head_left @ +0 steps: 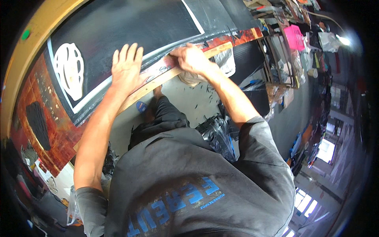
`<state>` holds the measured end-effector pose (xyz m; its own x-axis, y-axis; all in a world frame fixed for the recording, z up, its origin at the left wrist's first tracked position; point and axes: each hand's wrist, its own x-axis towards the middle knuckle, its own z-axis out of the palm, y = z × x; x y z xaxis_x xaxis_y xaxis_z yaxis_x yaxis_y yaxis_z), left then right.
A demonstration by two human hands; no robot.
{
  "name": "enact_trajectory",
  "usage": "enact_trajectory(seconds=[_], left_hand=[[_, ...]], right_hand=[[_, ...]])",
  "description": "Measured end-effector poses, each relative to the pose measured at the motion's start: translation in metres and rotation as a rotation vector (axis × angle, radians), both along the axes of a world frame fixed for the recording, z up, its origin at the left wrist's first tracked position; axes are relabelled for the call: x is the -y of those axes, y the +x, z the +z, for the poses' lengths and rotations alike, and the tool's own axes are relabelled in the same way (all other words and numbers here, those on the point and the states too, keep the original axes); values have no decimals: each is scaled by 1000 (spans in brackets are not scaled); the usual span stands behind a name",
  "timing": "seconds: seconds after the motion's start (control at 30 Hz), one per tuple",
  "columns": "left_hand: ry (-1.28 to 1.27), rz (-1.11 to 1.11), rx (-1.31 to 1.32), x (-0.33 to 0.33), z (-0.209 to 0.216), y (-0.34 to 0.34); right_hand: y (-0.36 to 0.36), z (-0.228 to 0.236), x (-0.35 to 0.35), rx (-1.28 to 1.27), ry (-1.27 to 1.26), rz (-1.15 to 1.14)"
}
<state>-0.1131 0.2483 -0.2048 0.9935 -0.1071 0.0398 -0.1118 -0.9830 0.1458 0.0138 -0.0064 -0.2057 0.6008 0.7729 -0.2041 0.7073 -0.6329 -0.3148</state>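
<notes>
A large black sheet (118,23) with a pale border strip (94,94) covers most of the worn red-brown workbench (51,114). My left hand (127,65) lies flat near the sheet's front edge, its fingers stretched out and pointing away from me. To its right, my right hand (190,58) is closed at the same edge, fingers curled in. Whatever it grips, if anything, is hidden under the fingers. Left of my left hand, a white sole-shaped template (69,71) with cut-out slots rests on the sheet.
A bundle of black cords (38,124) lies on the bench's left part. A yellow beam (23,47) borders the far left. Below the bench are a pale sack (193,78) and a heap of black scraps (217,132). A pink basket (294,37) stands on cluttered shelving at right.
</notes>
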Motion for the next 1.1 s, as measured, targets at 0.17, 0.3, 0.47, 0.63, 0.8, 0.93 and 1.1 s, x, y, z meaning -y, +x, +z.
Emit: enact_trajectory(seconds=[0.17,0.3,0.47,0.63,0.8,0.93,1.1], left_hand=[[152,-94,-27,28,-8,58],[194,-232,-25,17,-11,77],[219,-235,-25,13,-14,76],[249,-211,-31,18,-17,74],[220,-207,-29,17,-15,72],[182,-217,-16,15,-13,71],[145,-220,11,12,-12,68]], right_hand=[[32,15,-18,-218,66,-125],[35,15,-1,-414,106,-322],[-26,-7,2,-110,-64,-231],[-41,-22,13,296,-43,-168],[-10,-8,53,503,-280,-344],[-19,-16,44,275,304,128],[19,-26,97,297,123,96]])
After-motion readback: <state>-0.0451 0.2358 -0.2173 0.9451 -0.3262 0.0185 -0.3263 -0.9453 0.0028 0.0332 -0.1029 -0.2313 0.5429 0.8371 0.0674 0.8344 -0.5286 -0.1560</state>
